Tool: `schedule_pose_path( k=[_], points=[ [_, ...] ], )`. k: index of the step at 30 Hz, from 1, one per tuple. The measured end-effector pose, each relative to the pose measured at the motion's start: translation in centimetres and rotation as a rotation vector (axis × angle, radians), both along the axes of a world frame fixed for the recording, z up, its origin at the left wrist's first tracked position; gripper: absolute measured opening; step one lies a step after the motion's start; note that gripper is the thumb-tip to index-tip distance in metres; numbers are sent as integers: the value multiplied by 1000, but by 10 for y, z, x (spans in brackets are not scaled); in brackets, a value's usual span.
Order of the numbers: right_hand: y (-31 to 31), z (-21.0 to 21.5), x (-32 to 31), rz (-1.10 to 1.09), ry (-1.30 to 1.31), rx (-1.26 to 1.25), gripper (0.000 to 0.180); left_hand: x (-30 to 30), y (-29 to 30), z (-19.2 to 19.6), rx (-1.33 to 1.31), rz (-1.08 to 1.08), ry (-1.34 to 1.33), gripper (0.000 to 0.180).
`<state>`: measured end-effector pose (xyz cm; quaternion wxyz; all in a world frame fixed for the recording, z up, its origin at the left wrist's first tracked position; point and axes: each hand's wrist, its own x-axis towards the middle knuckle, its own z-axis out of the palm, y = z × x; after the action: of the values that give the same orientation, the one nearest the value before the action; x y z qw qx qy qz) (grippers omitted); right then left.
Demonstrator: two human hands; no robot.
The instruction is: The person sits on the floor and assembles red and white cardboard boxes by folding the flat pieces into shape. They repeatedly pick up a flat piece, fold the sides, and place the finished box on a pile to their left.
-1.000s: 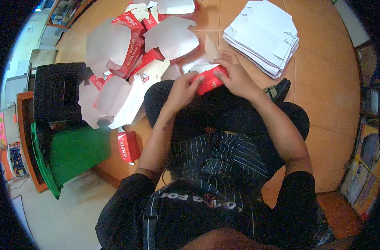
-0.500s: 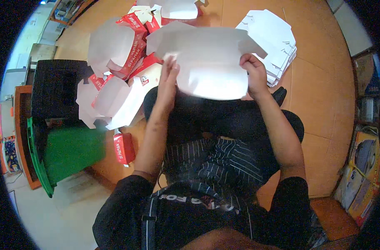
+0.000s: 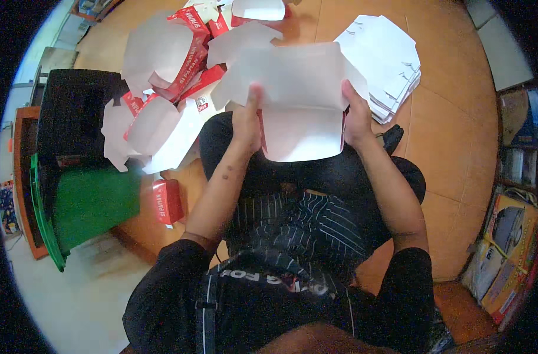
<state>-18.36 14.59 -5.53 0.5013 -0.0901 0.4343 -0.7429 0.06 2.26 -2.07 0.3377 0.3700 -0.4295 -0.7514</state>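
Observation:
Between my hands is a paper food box [image 3: 303, 131], white inside with red outer sides, partly folded up above my lap. My left hand [image 3: 247, 118] grips its left side, thumb on the inner face. On the right side, my right hand [image 3: 356, 115] holds it the same way, thumb up at the flap. The far panel stands raised and the near panel curves toward me. Just beyond my right hand lies a stack of flat white box blanks [image 3: 384, 65]. Left of my left hand is a heap of partly folded red and white boxes [image 3: 189, 71].
A small red box [image 3: 167, 202] sits on the orange floor [image 3: 451, 147] by my left forearm. Further left stand a green plastic bin [image 3: 92, 206] and a black container [image 3: 74, 112]. Packed goods [image 3: 507, 236] line the right edge.
The sheet in my hands has gone from nearly flat to folded, its side panels now bent up. My left hand has closed on its left edge.

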Motion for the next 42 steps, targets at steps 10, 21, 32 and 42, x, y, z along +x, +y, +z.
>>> schedule_pose_path(
  k=[10, 21, 32, 42],
  points=[
    [-6, 7, 5, -119, -41, 76, 46, -11, -2, 4, -12, 175, -128, 40],
    [-4, -10, -51, -119, 179, -107, 39, 203, -137, 100, -400, 721, -58, 66],
    [-17, -143, -106, -126, 1277, 534, 16, 183, 45, 16, -678, 552, -288, 25],
    [-33, -42, -136, 227, 1665, 816, 34, 174, 91, 253, -1422, -118, -9, 20]
  ],
)
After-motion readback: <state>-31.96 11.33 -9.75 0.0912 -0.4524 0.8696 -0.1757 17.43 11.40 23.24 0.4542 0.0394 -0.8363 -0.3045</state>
